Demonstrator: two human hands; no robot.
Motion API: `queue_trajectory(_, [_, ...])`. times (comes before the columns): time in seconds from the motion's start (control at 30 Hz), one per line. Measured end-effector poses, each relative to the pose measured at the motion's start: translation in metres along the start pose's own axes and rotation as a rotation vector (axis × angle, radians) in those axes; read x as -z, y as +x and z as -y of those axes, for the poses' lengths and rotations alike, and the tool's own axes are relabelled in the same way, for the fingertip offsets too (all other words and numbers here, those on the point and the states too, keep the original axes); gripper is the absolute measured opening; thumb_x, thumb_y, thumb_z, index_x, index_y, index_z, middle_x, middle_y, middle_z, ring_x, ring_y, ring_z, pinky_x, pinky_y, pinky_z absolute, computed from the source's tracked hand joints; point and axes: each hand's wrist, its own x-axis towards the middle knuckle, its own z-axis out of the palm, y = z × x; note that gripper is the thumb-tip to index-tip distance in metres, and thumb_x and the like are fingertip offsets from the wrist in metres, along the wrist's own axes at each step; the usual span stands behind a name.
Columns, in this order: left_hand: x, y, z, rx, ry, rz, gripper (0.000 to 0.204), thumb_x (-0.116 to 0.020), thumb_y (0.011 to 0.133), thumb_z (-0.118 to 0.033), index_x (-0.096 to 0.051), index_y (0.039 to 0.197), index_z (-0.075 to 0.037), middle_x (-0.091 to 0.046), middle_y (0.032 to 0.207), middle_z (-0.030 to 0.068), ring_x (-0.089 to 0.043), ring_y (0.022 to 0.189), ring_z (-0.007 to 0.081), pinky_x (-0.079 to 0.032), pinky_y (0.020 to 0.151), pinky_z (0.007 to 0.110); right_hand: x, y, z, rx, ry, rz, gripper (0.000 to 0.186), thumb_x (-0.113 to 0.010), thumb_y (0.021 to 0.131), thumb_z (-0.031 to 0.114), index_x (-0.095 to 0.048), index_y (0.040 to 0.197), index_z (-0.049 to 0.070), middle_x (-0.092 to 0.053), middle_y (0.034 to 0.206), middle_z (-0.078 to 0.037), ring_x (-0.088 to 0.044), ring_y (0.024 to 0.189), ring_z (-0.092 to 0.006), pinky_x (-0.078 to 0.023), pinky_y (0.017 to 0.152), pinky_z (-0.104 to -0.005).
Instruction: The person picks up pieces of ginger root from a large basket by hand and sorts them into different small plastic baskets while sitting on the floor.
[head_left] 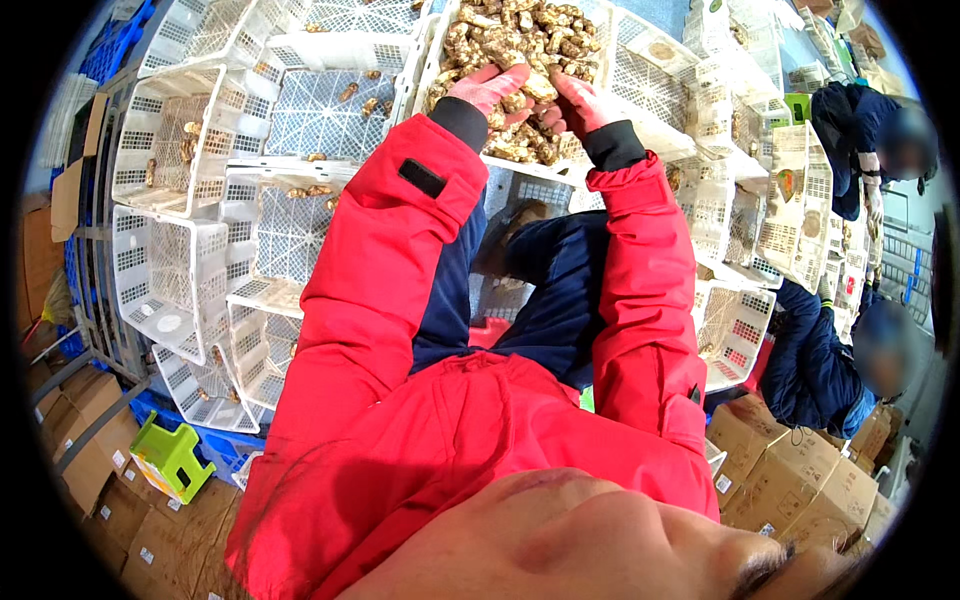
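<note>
My left hand (488, 92) and my right hand (580, 103), both in pink gloves or reddened, are in a white crate (438, 45) heaped with knobbly brown-and-cream mushrooms (530, 30) at the top centre. Their fingers curl around a few pale mushrooms (537, 88) between them, the thumbs on top. The undersides of my fingers are partly hidden by the mushrooms. Red sleeves with black cuffs reach up from below.
White mesh crates (320, 110) surround me, some holding scattered mushrooms. Two people in dark clothes (840, 150) work at the right. Cardboard boxes (790, 480) lie at lower left and right; a green plastic stool (170, 455) stands at lower left.
</note>
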Motion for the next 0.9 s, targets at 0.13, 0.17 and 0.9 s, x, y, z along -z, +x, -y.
queue_trajectory(0.13, [0.019, 0.035, 0.024, -0.056, -0.210, 0.218, 0.045, -0.063, 0.072, -0.017, -0.043, 0.111, -0.005, -0.053, 0.100, 0.0046, -0.051, 0.087, 0.0139, -0.042, 0.070, 0.030, -0.001, 0.008, -0.007, 0.425, -0.432, -0.008, 0.039, -0.054, 0.077, 0.024, -0.046, 0.109, 0.002, -0.054, 0.094, -0.007, -0.051, 0.087, -0.0135, -0.042, 0.072, -0.0243])
queue_trajectory(0.17, [0.017, 0.039, 0.026, -0.176, -0.042, 0.169, 0.040, -0.062, 0.072, -0.014, -0.044, 0.105, -0.002, -0.054, 0.097, 0.0047, -0.054, 0.080, 0.0147, -0.047, 0.059, 0.029, -0.007, 0.008, -0.008, 0.426, -0.515, -0.031, 0.043, -0.056, 0.074, 0.022, -0.044, 0.111, 0.003, -0.054, 0.095, -0.009, -0.051, 0.089, -0.0147, -0.041, 0.074, -0.0253])
queue_trajectory(0.9, [-0.001, 0.010, 0.012, 0.138, 0.005, 0.288, 0.033, -0.051, 0.079, -0.029, -0.049, 0.103, -0.007, -0.057, 0.083, 0.0096, -0.054, 0.057, 0.0158, -0.043, 0.041, 0.025, -0.018, 0.000, 0.008, 0.476, 0.323, 0.170, 0.058, -0.053, 0.073, 0.003, -0.025, 0.122, -0.001, -0.047, 0.107, -0.007, -0.046, 0.096, -0.0138, -0.035, 0.083, -0.0236])
